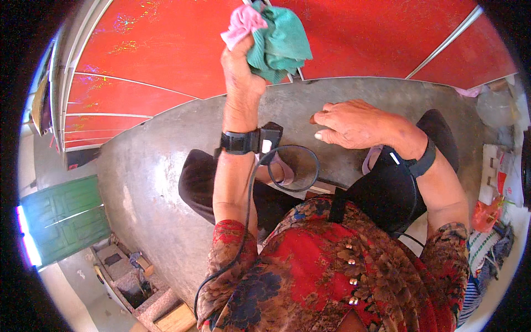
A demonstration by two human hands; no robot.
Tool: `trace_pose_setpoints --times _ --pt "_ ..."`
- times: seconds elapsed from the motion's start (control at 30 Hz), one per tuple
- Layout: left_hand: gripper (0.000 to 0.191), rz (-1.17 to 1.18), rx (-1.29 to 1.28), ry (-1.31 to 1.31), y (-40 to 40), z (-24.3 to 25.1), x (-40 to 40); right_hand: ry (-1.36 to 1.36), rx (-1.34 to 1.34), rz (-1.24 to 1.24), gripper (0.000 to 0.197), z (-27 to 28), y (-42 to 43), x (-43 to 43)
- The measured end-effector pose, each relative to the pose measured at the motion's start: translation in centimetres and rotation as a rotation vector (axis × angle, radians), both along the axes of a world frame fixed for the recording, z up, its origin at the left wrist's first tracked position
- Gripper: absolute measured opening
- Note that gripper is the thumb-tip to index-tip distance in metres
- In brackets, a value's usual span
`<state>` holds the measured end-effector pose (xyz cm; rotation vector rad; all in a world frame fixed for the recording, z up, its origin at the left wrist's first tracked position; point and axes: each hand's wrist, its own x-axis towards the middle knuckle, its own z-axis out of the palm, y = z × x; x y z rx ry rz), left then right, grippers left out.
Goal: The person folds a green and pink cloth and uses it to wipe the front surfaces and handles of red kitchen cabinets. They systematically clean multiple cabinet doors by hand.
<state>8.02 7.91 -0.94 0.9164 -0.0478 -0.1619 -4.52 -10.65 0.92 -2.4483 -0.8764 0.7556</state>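
My left hand (241,68) reaches far forward, its fingers wrapped around bunched cloths. A green ribbed cloth (282,43) bulges out to the right of the fist, and a pink cloth (244,23) sticks out on top. Behind them stands a red glossy-panelled cabinet (166,41); whether the cloths touch it, I cannot tell. My right hand (354,124) hovers above my right knee with nothing visible in it. Its fingers are bent, with the thumb apart from them. Both wrists wear black straps, and a black cable (317,166) loops between my arms.
Grey concrete floor (153,182) surrounds my feet. To the left is a green panelled door (66,220), with a low stone-topped structure (155,301) at the lower left. Along the right wall lie a red plastic bag (487,213), a clear plastic bag (498,108) and piled fabrics (483,249).
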Motion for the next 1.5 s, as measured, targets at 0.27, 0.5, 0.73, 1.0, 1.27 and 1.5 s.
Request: trace_pose_setpoints --times 0.27,0.5,0.73,1.0,1.27,1.5 --pt "0.033 0.062 0.075 -0.272 7.3 7.3 3.8 -0.051 -0.044 0.017 0.039 -0.6 0.3 0.3" --pt "0.034 0.195 0.148 -0.237 5.6 10.9 -3.2 -0.202 -0.011 -0.085 0.040 -1.0 -0.2 0.0" --pt "0.033 -0.024 0.145 -0.053 -1.7 2.0 -6.0 -0.578 0.744 -0.555 0.046 -0.7 -0.5 2.1" --pt "0.047 -0.100 0.177 -0.069 -3.7 0.5 -7.6 -0.467 0.744 -0.625 0.057 -1.3 -0.2 1.8" --pt "0.078 -0.295 0.230 -0.270 -3.9 1.2 -8.2 -0.574 0.671 -0.774 0.044 -2.0 -1.2 2.2" --pt "0.072 -0.263 -0.095 -0.032 -2.8 1.6 -8.2 -0.673 0.904 -0.671 0.032 -1.2 -1.7 2.8"
